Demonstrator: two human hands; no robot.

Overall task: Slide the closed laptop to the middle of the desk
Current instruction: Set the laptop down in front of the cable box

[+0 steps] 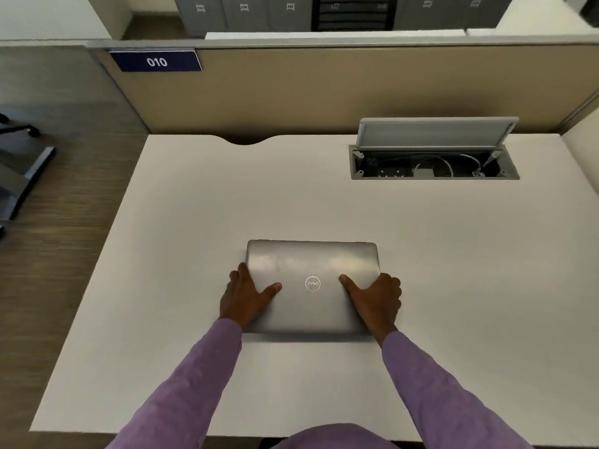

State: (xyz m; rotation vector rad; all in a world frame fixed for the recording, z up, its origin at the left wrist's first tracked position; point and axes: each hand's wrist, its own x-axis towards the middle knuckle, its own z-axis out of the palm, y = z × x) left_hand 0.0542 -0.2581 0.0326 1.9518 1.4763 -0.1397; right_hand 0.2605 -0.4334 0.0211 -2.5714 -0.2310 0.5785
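A closed silver laptop [312, 273] with a round logo on its lid lies flat on the white desk [194, 222], a little nearer to me than the desk's centre. My left hand [244, 294] grips the laptop's left edge, thumb on the lid and fingers wrapped around the side. My right hand [374, 299] holds the right edge the same way, thumb resting on the lid. Both arms wear purple sleeves.
An open cable box [434, 163] with its lid raised and wires inside is set into the desk at the back right. A tan partition [324, 92] with a blue "010" sign [157, 61] runs behind the desk. Wood floor and a chair base lie to the left.
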